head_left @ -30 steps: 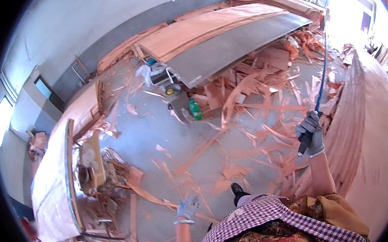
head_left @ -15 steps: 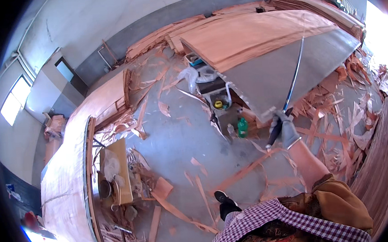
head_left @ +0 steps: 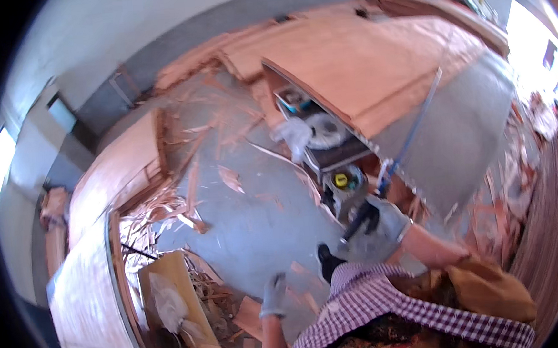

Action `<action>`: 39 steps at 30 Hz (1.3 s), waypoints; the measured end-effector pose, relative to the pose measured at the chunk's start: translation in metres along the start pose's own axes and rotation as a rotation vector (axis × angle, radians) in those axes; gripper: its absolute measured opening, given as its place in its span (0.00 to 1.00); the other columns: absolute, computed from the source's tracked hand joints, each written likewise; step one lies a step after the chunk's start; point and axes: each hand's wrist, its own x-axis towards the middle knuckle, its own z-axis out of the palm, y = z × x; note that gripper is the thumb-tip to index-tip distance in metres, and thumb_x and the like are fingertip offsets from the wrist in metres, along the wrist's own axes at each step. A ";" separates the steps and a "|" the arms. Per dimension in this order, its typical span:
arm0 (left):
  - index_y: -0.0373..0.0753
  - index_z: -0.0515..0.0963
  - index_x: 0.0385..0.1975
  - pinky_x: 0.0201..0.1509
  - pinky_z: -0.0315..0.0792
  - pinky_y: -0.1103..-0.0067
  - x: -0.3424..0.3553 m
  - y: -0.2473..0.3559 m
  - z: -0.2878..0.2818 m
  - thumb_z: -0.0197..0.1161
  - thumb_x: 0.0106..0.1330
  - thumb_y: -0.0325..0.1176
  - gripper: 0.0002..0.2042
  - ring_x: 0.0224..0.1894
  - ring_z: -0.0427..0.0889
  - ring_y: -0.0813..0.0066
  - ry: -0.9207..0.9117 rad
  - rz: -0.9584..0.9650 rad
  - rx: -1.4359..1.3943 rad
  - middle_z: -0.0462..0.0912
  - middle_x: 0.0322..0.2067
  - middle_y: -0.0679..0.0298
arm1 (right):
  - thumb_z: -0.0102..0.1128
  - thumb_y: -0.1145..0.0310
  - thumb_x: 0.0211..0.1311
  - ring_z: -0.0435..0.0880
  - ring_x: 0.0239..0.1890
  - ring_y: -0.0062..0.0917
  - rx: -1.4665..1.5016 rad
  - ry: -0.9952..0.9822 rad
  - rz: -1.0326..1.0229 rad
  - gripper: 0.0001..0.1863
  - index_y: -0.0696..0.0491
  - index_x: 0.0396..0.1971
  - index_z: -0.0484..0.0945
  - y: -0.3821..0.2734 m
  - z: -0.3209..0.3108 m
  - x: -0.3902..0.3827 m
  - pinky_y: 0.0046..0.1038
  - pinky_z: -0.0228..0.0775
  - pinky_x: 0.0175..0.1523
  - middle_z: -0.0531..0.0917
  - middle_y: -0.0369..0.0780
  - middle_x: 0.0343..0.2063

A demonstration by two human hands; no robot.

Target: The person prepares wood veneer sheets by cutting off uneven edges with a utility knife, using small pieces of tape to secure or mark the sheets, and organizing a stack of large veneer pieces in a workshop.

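Note:
My right hand (head_left: 389, 219), in a grey glove, is closed round the black handle of a long knife (head_left: 410, 140). The slim blade slants up and away to the right, over the grey tabletop (head_left: 461, 138). Low in the middle is my left hand (head_left: 273, 297), also gloved; it holds nothing I can see, and its slightly blurred fingers look loosely stretched. Reddish veneer sheets (head_left: 355, 59) cover the far part of the table. Under its left edge a yellow round object (head_left: 340, 181) lies in a container beside a clear plastic bag (head_left: 296, 137).
A veneer stack (head_left: 123, 159) and a pale board-topped table (head_left: 91, 310) stand at left. Nearby is a yellowish panel (head_left: 188, 303) with a plastic bag. Veneer scraps (head_left: 231, 179) litter the floor, and a tall stack of sheets (head_left: 544, 213) rises at right.
My left hand has come into view at the bottom. The right hand and knife have moved down and left in the picture. The view has shifted, and the green bottle is no longer seen.

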 end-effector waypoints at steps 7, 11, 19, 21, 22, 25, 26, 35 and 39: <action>0.34 0.68 0.54 0.22 0.62 0.87 0.149 0.280 0.037 0.54 0.65 0.32 0.18 0.19 0.68 0.86 -0.568 -0.132 -0.082 0.79 0.30 0.63 | 0.54 0.65 0.64 0.77 0.27 0.16 -0.783 0.021 -0.267 0.10 0.52 0.40 0.78 -0.004 0.022 0.112 0.18 0.70 0.28 0.82 0.35 0.34; 0.35 0.67 0.55 0.16 0.57 0.90 0.226 0.275 0.012 0.57 0.63 0.31 0.20 0.16 0.66 0.89 -0.511 -0.071 -0.149 0.77 0.27 0.65 | 0.54 0.55 0.62 0.71 0.19 0.17 -0.599 0.907 -0.228 0.13 0.49 0.36 0.77 -0.072 -0.053 0.093 0.21 0.61 0.18 0.75 0.32 0.24; 0.39 0.66 0.55 0.18 0.60 0.90 0.417 0.332 -0.052 0.56 0.64 0.27 0.19 0.17 0.68 0.89 -0.711 -0.200 -0.215 0.77 0.30 0.64 | 0.54 0.54 0.63 0.64 0.21 0.13 -0.273 1.094 -0.548 0.12 0.43 0.42 0.76 -0.062 -0.039 0.149 0.18 0.57 0.24 0.70 0.28 0.23; 0.39 0.69 0.52 0.15 0.56 0.92 0.460 0.362 -0.057 0.58 0.64 0.34 0.17 0.15 0.67 0.90 -0.760 -0.097 -0.098 0.77 0.28 0.67 | 0.54 0.55 0.63 0.67 0.21 0.11 -0.320 1.010 -0.631 0.12 0.43 0.41 0.76 -0.056 -0.099 0.127 0.15 0.55 0.21 0.75 0.26 0.25; 0.38 0.69 0.51 0.15 0.57 0.92 0.482 0.372 -0.068 0.58 0.64 0.35 0.17 0.16 0.68 0.90 -0.798 -0.104 -0.086 0.77 0.28 0.67 | 0.54 0.55 0.62 0.69 0.21 0.11 -0.278 1.040 -0.584 0.12 0.44 0.40 0.76 -0.051 -0.102 0.137 0.15 0.55 0.20 0.77 0.26 0.26; 0.37 0.69 0.51 0.16 0.57 0.91 0.554 0.382 -0.099 0.58 0.63 0.35 0.18 0.16 0.68 0.89 -0.826 -0.097 0.015 0.77 0.28 0.68 | 0.57 0.61 0.62 0.71 0.12 0.15 -0.124 1.056 -0.724 0.06 0.47 0.30 0.76 -0.064 -0.061 0.172 0.16 0.56 0.13 0.78 0.32 0.19; 0.37 0.68 0.50 0.16 0.58 0.91 0.572 0.389 -0.106 0.57 0.62 0.35 0.18 0.17 0.69 0.89 -0.839 -0.140 -0.029 0.76 0.28 0.68 | 0.57 0.62 0.62 0.72 0.13 0.14 -0.167 1.073 -0.696 0.06 0.47 0.30 0.76 -0.069 -0.046 0.180 0.16 0.57 0.14 0.79 0.31 0.20; 0.35 0.57 0.63 0.42 0.72 0.77 0.752 0.457 -0.070 0.55 0.65 0.37 0.28 0.37 0.78 0.69 -1.010 0.445 0.359 0.76 0.42 0.55 | 0.54 0.69 0.59 0.72 0.18 0.14 -0.423 0.991 -0.616 0.09 0.52 0.39 0.75 -0.144 0.160 0.388 0.16 0.62 0.22 0.74 0.30 0.22; 0.37 0.60 0.62 0.59 0.64 0.71 0.809 0.450 -0.016 0.54 0.64 0.36 0.26 0.55 0.71 0.58 -0.886 1.044 0.314 0.70 0.53 0.49 | 0.53 0.69 0.61 0.71 0.22 0.13 -0.385 0.865 -0.624 0.12 0.55 0.44 0.73 -0.199 0.233 0.506 0.15 0.61 0.26 0.77 0.33 0.26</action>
